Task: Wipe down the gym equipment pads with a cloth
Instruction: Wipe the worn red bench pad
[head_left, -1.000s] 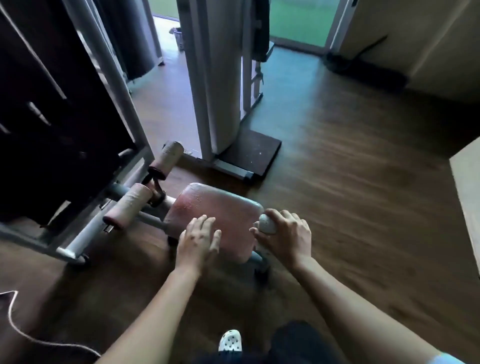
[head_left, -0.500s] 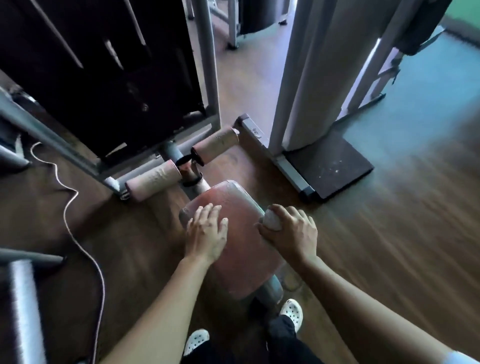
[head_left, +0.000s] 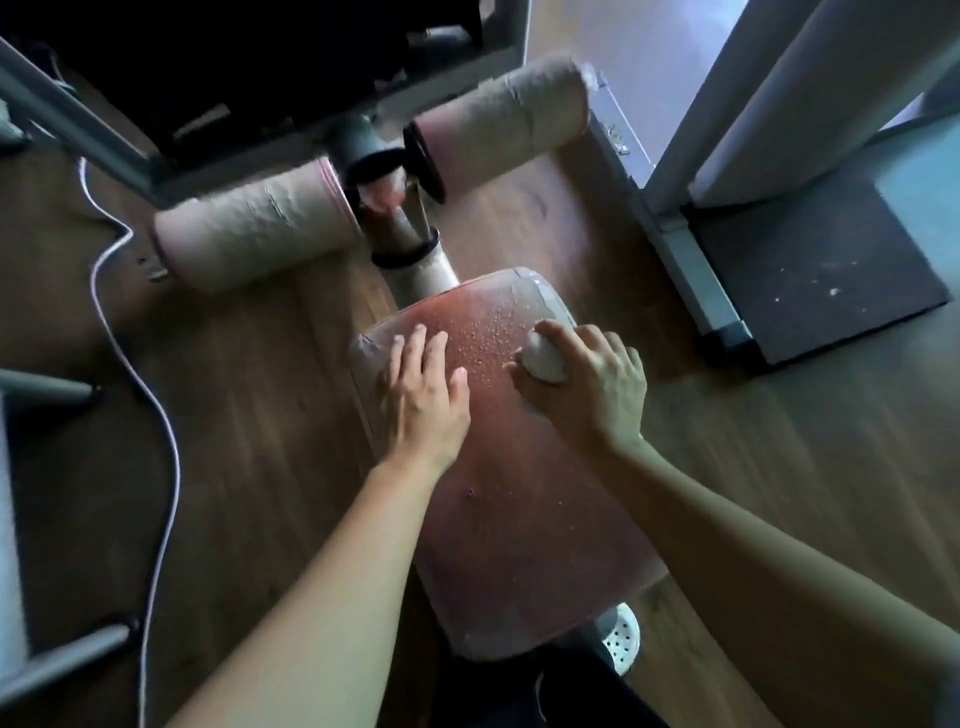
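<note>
Far out at nine o'clock from the pad, a white cable trails over the wooden floor. Up at eleven o'clock lies one worn foam roller, its covering cracked and rough.

The left hand lies flat on the reddish seat pad, near its nine o'clock edge. The fingers are straight and slightly spread, pointing toward twelve. Just beside those fingertips, toward three o'clock, water droplets bead on the far half of the pad. A second foam roller sits beyond the pad at twelve o'clock, on the other side of the dark central post.

The balled-up white cloth is against the pad near its two o'clock corner. The right hand has thumb and fingers curled around it, so only a rounded lump of cloth shows.

At five o'clock, a white perforated shoe peeks out beneath the pad's near end. Well apart at two o'clock, a dark speckled base plate lies on the floor under a pale upright column.
</note>
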